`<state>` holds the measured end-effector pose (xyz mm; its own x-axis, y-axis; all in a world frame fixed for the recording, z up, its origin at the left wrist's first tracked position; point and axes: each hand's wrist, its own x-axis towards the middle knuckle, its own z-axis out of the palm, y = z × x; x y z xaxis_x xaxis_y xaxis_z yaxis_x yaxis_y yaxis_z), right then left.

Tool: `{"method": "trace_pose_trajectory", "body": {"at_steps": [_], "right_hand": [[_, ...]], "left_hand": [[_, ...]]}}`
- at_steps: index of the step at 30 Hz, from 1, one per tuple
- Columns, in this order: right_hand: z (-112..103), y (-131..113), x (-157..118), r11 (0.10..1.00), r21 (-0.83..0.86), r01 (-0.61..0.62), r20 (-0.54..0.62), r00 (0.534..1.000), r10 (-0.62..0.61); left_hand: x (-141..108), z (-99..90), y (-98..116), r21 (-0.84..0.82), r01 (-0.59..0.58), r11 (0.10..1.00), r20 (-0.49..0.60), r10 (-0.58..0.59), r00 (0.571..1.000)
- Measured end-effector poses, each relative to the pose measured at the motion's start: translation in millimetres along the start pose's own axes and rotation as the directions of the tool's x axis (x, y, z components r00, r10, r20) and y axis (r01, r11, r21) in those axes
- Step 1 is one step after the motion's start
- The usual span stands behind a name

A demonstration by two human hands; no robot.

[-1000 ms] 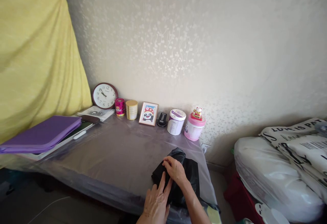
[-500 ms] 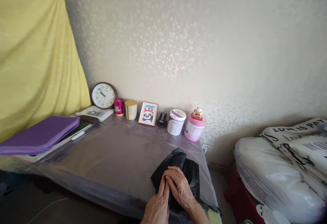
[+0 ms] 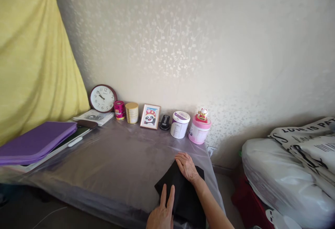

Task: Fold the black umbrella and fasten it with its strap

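A black sheet that looks like a plastic bag lies spread on the near right part of the table. My right hand rests flat on its far edge, fingers stretched out and covering the top corner. Nearer to me, my left hand lies on the left part of the black bag, two fingers extended and apart. Neither hand has anything gripped.
Along the wall stand a clock, a pink can, a yellow-lidded tub, a picture frame, a white tub and a pink-lidded tub. A purple folder lies left; a wrapped bundle sits right.
My hands, together over the crumpled bag before, have moved apart. The right slid to the far edge; the left came slightly nearer to me. The bag now lies flatter and smoother.
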<state>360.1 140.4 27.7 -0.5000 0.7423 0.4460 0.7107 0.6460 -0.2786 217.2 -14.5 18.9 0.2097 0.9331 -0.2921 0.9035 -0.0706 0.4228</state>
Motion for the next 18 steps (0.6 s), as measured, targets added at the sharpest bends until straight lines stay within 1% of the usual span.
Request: {"method": "trace_pose_trajectory", "body": {"at_steps": [3,5,7,9,12,14,15,16,17,18], "right_hand": [[2.8,11.4,12.3,0.997,-0.028,-0.069,0.104,0.992,0.071],[4.6,18.0,18.4,0.990,-0.052,-0.129,0.123,0.983,0.135],[4.5,24.0,22.7,0.980,-0.070,-0.189,0.094,0.976,0.195],[0.8,27.5,24.5,0.963,-0.093,-0.255,0.036,0.965,0.259],[-10.4,20.5,18.4,0.931,-0.123,-0.345,-0.089,0.938,0.336],[-17.2,4.2,6.2,0.939,-0.100,-0.329,-0.158,0.937,0.311],[-19.0,-6.7,-2.0,0.963,-0.058,-0.264,-0.197,0.948,0.249],[-19.5,-18.2,-10.7,0.987,-0.005,-0.164,-0.195,0.968,0.159],[-18.5,-29.2,-19.2,0.995,0.041,-0.091,-0.176,0.980,0.097],[-16.5,-38.6,-26.6,0.997,0.072,-0.015,-0.132,0.991,0.025]], "left_hand": [[2.4,2.9,-0.5,-0.016,0.022,1.000,0.016,-0.022,1.000],[2.4,3.1,-0.6,-0.050,0.021,0.999,0.011,-0.021,1.000],[1.4,2.6,-0.7,-0.076,0.018,0.997,0.000,-0.018,1.000],[0.0,2.0,-0.8,-0.086,0.015,0.996,-0.002,-0.016,1.000],[-2.0,1.7,-1.0,-0.084,0.007,0.996,-0.009,-0.008,1.000],[-2.9,1.8,-1.2,-0.081,0.000,0.997,-0.022,-0.002,1.000],[-3.2,1.7,-1.3,-0.080,-0.007,0.997,-0.030,0.005,1.000],[-3.7,1.5,-1.2,-0.080,-0.013,0.997,-0.036,0.010,0.999],[-4.2,1.0,-1.0,-0.080,-0.015,0.997,-0.039,0.012,0.999],[-4.8,0.2,-0.4,-0.081,-0.016,0.997,-0.042,0.013,0.999]]}}
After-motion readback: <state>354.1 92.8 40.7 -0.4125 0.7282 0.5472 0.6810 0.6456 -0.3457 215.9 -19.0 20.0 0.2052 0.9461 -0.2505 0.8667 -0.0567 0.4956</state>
